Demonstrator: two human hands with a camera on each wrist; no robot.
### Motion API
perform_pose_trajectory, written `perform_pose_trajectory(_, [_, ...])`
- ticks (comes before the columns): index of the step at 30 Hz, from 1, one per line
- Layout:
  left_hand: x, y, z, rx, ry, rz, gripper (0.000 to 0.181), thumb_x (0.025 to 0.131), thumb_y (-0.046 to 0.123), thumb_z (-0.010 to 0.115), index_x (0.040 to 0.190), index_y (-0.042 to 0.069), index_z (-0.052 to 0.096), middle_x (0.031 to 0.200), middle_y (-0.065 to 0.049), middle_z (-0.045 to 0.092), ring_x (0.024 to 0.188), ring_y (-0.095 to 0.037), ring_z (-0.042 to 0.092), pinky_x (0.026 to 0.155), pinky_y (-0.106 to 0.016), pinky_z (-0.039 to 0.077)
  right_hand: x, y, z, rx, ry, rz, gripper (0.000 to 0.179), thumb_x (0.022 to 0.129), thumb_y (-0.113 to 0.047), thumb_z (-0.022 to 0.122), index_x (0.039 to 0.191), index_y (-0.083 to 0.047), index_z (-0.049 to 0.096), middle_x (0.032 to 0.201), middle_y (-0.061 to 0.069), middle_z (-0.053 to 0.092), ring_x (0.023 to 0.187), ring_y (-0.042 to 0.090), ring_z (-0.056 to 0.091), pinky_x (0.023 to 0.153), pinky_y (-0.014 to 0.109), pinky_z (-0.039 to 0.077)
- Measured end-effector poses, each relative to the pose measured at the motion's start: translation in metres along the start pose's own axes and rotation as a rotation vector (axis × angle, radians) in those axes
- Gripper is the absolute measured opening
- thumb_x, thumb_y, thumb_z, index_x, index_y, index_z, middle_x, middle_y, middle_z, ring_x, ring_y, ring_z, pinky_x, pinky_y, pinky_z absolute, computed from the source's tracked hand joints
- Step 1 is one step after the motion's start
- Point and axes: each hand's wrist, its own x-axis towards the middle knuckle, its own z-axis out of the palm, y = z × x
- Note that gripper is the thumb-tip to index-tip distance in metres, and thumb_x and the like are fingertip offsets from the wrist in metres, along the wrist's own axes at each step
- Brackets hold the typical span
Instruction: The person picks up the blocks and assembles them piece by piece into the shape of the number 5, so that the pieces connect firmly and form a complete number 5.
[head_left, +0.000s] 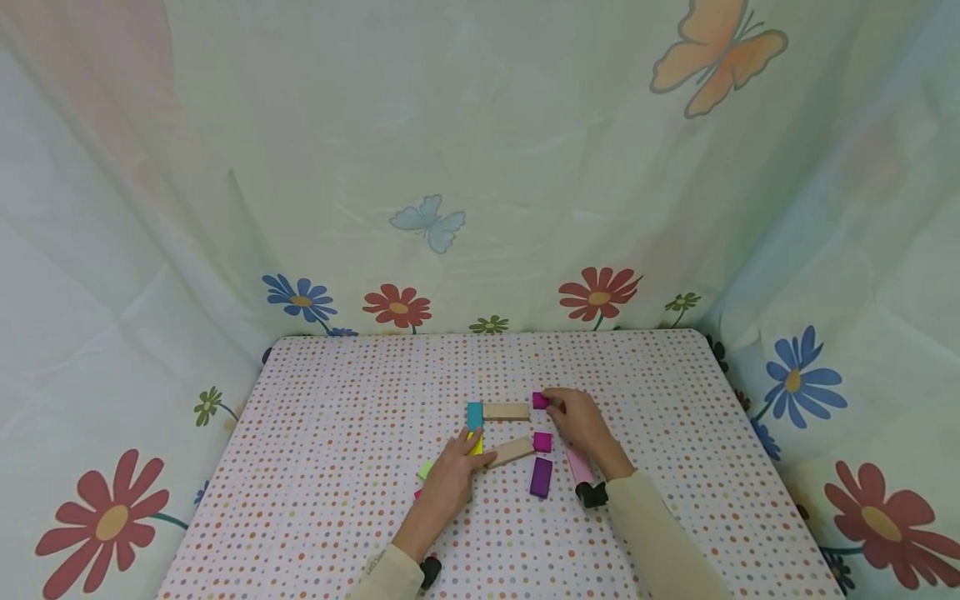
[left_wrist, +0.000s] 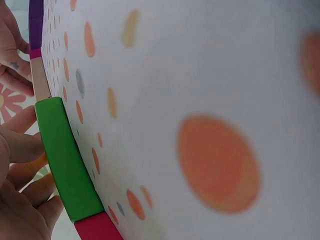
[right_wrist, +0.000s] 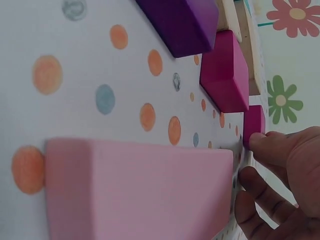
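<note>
The tabletop [head_left: 300, 533] is patterned with orange, yellowish and blue-grey dots [left_wrist: 220, 162] on white. Solid colour is borne by a teal block [head_left: 475, 414], a yellow block [head_left: 478, 445], a purple block [head_left: 541, 477], a pink block [right_wrist: 155, 195], a green block [left_wrist: 67, 160], a crimson block [left_wrist: 98, 228] and two magenta blocks [right_wrist: 225, 75]; a pale wood tone is shown by two planks [head_left: 506, 412]. The curtain [head_left: 525, 150], tinted pale green, is printed with red and blue flowers [head_left: 598, 297] and orange and blue butterflies [head_left: 716, 60].

Left hand [left_wrist: 22, 185] partly behind green block [left_wrist: 67, 160]; red block [left_wrist: 98, 230] at lower end, wooden block [left_wrist: 41, 79] beyond.
</note>
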Motion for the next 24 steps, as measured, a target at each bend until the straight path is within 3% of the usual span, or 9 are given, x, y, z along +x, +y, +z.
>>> perform_pose_trajectory(8, [0.0, 0.001, -0.001, 0.008, -0.009, -0.003, 0.049, 0.099, -0.011, 0.058, 0.134, 0.018, 0.075, 0.162, -0.017, 0.051, 0.153, -0.041, 0.046, 0.121, -0.056, 0.045, -0.007, 0.001, 0.001, -0.02, 0.041, -0.011, 0.033, 0.101, -0.007, 0.068, 0.134, -0.005, 0.071, 0.131, 0.018, 0.075, 0.099, 0.023, 0.071, 0.088, 0.046, 0.061])
perform_pose_trajectory(15, [0.0, 0.002, -0.001, 0.009, -0.012, -0.002, 0.048, 0.099, -0.01, 0.058, 0.134, 0.018, 0.075, 0.162, -0.017, 0.051, 0.153, -0.04, 0.046, 0.122, -0.054, 0.044, -0.015, 0.003, 0.0, 0.005, 0.028, -0.002, 0.034, 0.1, -0.007, 0.069, 0.134, -0.004, 0.072, 0.13, 0.018, 0.075, 0.084, 0.016, 0.063, 0.077, 0.037, 0.057])
perform_pose_trajectory(24, [-0.001, 0.001, -0.002, 0.014, -0.014, 0.001, 0.048, 0.099, -0.01, 0.058, 0.134, 0.018, 0.075, 0.162, -0.017, 0.052, 0.153, -0.04, 0.047, 0.123, -0.054, 0.043, -0.026, 0.002, 0.0, 0.007, -0.001, 0.013, 0.035, 0.1, -0.007, 0.068, 0.134, -0.005, 0.072, 0.131, 0.017, 0.075, 0.081, 0.013, 0.06, 0.073, 0.032, 0.052])
